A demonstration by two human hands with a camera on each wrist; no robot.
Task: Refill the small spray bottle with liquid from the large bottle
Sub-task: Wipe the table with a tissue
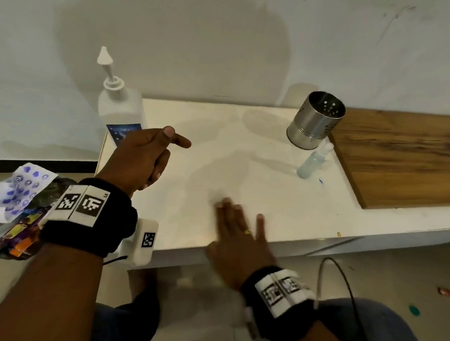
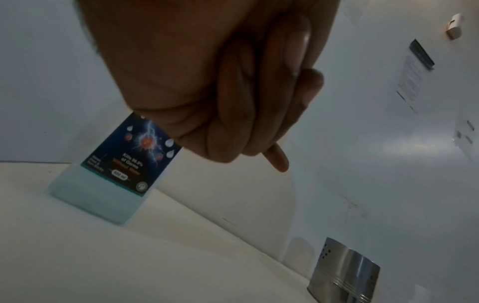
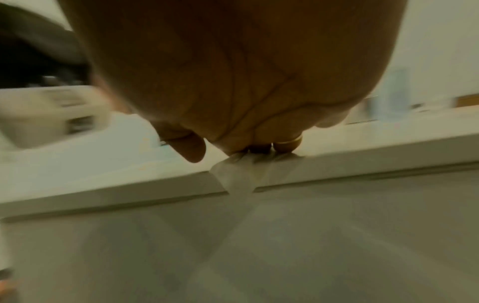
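Note:
The large pump bottle (image 1: 119, 107) with a blue label stands at the back left of the white table (image 1: 220, 133); its pale blue base (image 2: 103, 196) fills the left wrist view. My left hand (image 1: 151, 156) hovers just in front of it, index finger out, the other fingers (image 2: 246, 92) curled into the palm, holding nothing. The small spray bottle (image 1: 314, 162), with pale blue liquid, stands at the right, touching a steel cup (image 1: 315, 120). My right hand (image 1: 239, 223) lies flat and blurred at the table's front edge, fingers spread, far from both bottles. The small bottle (image 3: 391, 94) is a blur in the right wrist view.
A wooden board (image 1: 402, 153) covers the table's right end behind the steel cup (image 2: 344, 274). Wrappers and printed paper (image 1: 16, 206) are piled on the floor at the left. A white wall closes the back. A cable (image 1: 343, 281) hangs by my right wrist.

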